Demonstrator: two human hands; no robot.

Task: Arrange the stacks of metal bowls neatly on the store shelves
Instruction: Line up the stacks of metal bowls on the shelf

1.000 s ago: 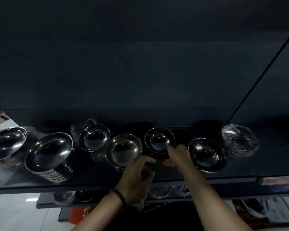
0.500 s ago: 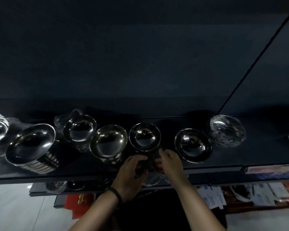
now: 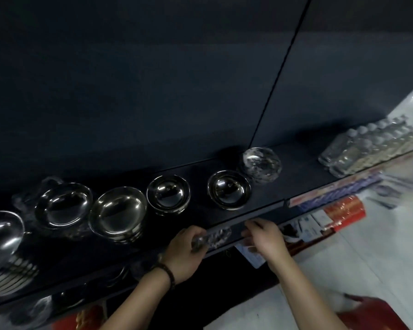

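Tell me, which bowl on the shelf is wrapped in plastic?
The wrapped bowl at the far right of the row, behind the others. Crinkled clear plastic covers it; the nearest metal bowl shows a bare, shiny inside.

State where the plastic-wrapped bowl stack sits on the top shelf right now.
In the head view, the plastic-wrapped bowl stack sits at the right end of the bowl row on the dark shelf, just behind and right of the rightmost bare metal bowl stack.

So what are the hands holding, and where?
The left hand grips one end of a crinkly clear wrapped item at the shelf edge; the right hand seems empty.
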